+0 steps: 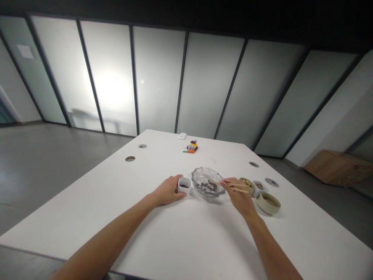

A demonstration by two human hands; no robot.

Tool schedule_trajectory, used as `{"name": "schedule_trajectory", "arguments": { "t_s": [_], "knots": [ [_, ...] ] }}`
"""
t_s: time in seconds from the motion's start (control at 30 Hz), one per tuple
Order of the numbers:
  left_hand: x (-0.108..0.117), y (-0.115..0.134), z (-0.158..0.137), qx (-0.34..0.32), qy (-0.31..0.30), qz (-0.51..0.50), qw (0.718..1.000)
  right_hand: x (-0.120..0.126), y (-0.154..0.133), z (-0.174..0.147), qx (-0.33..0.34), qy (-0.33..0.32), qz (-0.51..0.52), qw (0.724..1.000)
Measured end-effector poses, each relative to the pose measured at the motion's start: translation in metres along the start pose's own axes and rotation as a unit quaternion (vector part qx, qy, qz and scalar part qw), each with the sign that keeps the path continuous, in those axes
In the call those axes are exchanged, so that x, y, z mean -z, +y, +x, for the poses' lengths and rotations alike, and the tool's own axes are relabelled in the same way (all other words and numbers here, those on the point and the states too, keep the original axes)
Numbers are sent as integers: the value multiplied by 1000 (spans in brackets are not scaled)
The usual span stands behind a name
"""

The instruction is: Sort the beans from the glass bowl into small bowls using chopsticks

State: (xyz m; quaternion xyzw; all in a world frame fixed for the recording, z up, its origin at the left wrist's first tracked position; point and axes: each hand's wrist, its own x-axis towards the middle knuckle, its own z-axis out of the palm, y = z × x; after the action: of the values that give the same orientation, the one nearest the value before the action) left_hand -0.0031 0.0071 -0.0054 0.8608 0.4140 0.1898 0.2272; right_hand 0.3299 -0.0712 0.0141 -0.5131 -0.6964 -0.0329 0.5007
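Observation:
My left hand (169, 190) is wrapped round the left side of a small white cup (184, 192), which stands upright on the table with some dark bits inside. Just right of the cup sits a clear glass bowl (201, 191) with a scalloped rim, holding several small dark pieces. A pair of wooden chopsticks (240, 188) is gripped in my right hand (237, 196), over the bowl's right edge. Their tips reach down among the dark pieces; whether they pinch one is too small to tell.
Right of my right hand stand a greenish bowl (268, 205), a small white dish (260, 186) with dark bits, and a yellowish bowl (247, 182) of pale pieces. Farther back on the white table (163, 241) are a yellow toy vehicle (192, 145), an orange carrot-shaped item (190, 151) and a white box (182, 136).

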Motion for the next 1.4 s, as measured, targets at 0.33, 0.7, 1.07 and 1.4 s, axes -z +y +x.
{"name": "schedule_trajectory", "arguments": {
  "t_s": [0.33,0.7,1.07,1.4],
  "knots": [
    [0,-1,0,1,2,-3,1000,-6,-2,-4,-25,-5,16,1000],
    [-1,-1,1,1,2,7,1000,-10,-1,-5,-13,5,24,1000],
    [0,0,1,5,-7,6,1000,-13,2,-7,-14,-1,51,999],
    [-3,-3,0,-7,-5,-4,1000,-15,7,-14,3,-7,50,999]
  ]
}}
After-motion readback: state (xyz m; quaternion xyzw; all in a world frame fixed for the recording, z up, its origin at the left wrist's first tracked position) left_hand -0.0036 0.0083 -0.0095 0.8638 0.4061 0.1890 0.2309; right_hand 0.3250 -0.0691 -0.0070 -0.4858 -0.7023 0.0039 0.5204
